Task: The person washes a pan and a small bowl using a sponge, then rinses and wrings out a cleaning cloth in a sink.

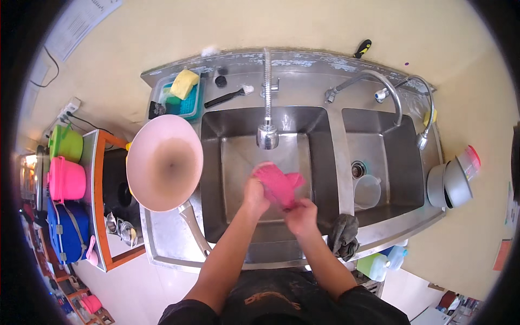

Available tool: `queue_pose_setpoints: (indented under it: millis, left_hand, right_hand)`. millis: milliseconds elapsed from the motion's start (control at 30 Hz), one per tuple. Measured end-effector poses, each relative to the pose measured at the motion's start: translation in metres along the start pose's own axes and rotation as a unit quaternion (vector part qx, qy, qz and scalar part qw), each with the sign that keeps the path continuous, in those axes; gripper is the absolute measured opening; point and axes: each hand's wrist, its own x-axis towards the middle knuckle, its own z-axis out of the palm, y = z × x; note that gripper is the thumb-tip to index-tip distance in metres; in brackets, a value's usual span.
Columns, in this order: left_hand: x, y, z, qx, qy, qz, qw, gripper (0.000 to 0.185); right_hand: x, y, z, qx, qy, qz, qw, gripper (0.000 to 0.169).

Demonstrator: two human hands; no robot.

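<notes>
Over the larger left basin (235, 203) of a stainless steel double sink, both hands grip a bright pink cloth (278, 185). My left hand (256, 193) has hold of its upper left part, where something pale shows at the cloth's edge. The lower right end is pinched in my right hand (301, 216), slightly blurred. Above the cloth hangs a sprayer faucet head (267, 137); no water is seen running from it. Left of the basin, a frying pan (170, 162) with a pale pink rim and a brown-stained middle rests on the drainboard, its beige handle (194, 227) towards me.
A plastic tub (199, 95) holds a yellow sponge (185, 84); a black-handled brush (227, 97) lies beside it. In the right basin (402, 162) sits a translucent container (367, 191). A dark wet cloth (344, 236) drapes over the front edge. Grey pots (457, 183) stand at the right end.
</notes>
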Motion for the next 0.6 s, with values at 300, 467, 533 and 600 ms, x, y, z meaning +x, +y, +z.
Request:
queue_pose_setpoints:
  millis: [300,467,533,600]
  left_hand:
    - [0.018,-0.02,-0.031,0.72,-0.003,0.184,0.669,0.03]
    - [0.05,0.012,-0.043,0.369,-0.282,-0.186,0.866,0.051]
    - [0.049,0.018,-0.044,0.148,-0.377,-0.293,0.866,0.067]
    - [0.032,-0.013,-0.04,-0.099,-0.353,-0.228,0.902,0.065]
  right_hand:
    - [0.036,-0.01,0.003,-0.249,-0.073,0.155,0.953,0.048]
    - [0.039,-0.025,-0.001,-0.287,-0.195,0.292,0.891,0.045]
    - [0.038,-0.022,0.001,-0.116,-0.232,0.34,0.904,0.041]
    - [0.03,-0.002,0.008,0.077,-0.237,0.347,0.904,0.038]
